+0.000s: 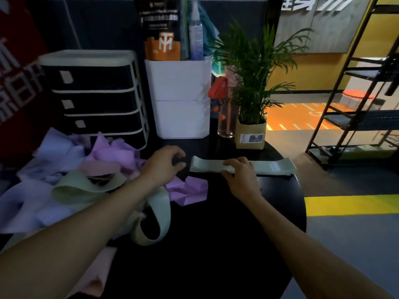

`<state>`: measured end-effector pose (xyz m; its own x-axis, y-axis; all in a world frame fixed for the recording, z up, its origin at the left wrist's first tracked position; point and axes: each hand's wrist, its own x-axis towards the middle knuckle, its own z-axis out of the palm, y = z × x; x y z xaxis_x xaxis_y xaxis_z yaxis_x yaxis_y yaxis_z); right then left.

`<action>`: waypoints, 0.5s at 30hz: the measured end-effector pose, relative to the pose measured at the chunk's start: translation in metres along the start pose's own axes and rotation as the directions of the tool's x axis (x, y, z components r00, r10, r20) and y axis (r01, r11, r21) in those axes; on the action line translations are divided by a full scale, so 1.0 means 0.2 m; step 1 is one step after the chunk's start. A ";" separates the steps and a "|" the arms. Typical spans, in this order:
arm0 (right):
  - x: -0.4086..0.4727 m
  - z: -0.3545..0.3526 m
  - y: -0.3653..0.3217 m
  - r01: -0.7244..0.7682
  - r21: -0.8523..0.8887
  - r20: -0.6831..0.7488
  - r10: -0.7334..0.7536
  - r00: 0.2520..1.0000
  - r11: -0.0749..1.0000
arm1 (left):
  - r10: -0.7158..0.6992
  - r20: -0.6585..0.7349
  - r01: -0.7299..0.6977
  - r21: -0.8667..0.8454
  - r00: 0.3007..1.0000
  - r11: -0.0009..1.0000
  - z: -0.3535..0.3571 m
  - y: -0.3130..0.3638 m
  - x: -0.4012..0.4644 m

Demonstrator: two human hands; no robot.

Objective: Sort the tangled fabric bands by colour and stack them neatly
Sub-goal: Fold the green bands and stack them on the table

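Note:
A flat stack of pale green bands (269, 166) lies at the far right of the round black table (216, 244). My right hand (239, 175) rests on its middle, fingers curled over the near edge. My left hand (164, 164) hovers just left of the stack with loosely curled fingers, holding nothing. A tangled heap of bands (64, 180) covers the left side: lilac, purple, pink and green. One green loop (151, 221) trails toward the table's middle. A crumpled purple band (187, 192) lies between my forearms. A pink band (95, 275) hangs at the near left edge.
Behind the heap stands a black-and-white drawer unit (95, 93). A white bin (182, 98) with bottles, a clear bottle (225, 117) and a potted plant (250, 134) line the table's back. A black metal shelf rack (356, 100) stands on the floor at the right.

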<state>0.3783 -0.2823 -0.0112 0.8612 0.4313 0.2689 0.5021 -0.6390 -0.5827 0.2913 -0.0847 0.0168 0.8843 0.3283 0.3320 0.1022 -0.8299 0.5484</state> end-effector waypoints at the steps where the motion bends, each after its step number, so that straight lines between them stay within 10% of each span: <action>1: -0.02 0.03 -0.06 0.032 0.039 0.000 -0.032 0.999 0.999 | 0.007 0.003 -0.007 0.005 1.000 1.000 -0.04 -0.01 -0.05; 15: -0.39 0.27 -0.62 0.166 0.144 0.251 -0.198 0.947 0.976 | 0.112 0.008 -0.112 0.195 0.994 0.975 -0.45 -0.10 -0.54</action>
<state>0.2439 -0.2019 -0.0012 0.6963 0.6954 0.1777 0.6215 -0.4603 -0.6340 0.1527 -0.0619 0.0393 0.8940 0.2293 0.3849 0.0895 -0.9332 0.3481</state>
